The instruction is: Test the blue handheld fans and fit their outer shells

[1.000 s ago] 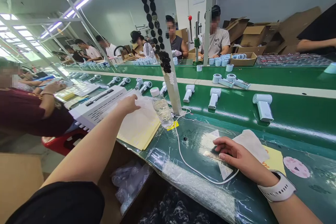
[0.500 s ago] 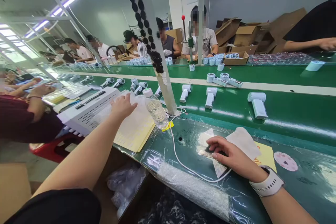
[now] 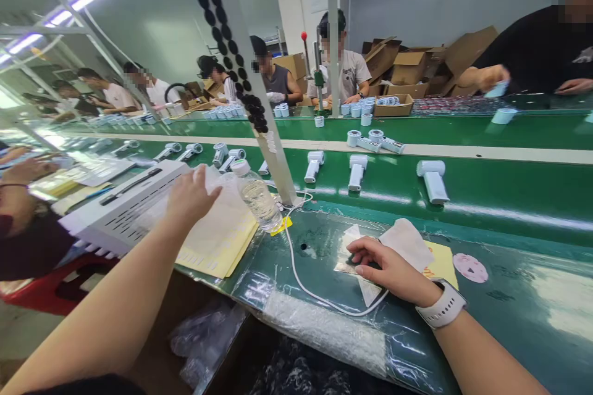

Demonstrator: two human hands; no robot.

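Apparently the left hand (image 3: 188, 197) is loosely curled over a translucent white sheet (image 3: 225, 197); its fingertips are partly hidden, so I cannot tell whether it grips the sheet. The right hand (image 3: 389, 268) is half open, thumb apart from the fingers, with nothing visible in its hold, low over a small printed paper (image 3: 345, 259) on the green surface (image 3: 319, 281).

The translucent sheet lies on yellow sheets (image 3: 236, 256), between a vented white box (image 3: 115, 210) and a leaning bottle (image 3: 259, 197). For clean handling, I would pinch one edge only and lift it low, clear of the bottle. A white cable (image 3: 294, 259) runs up to the right hand, so that wrist is best kept light.

Just beside the right hand sit a white cloth-like piece (image 3: 407, 241) and a yellow note (image 3: 445, 262). Beyond, pale-blue handheld units (image 3: 433, 182) lie spaced along the green belt (image 3: 509, 197).
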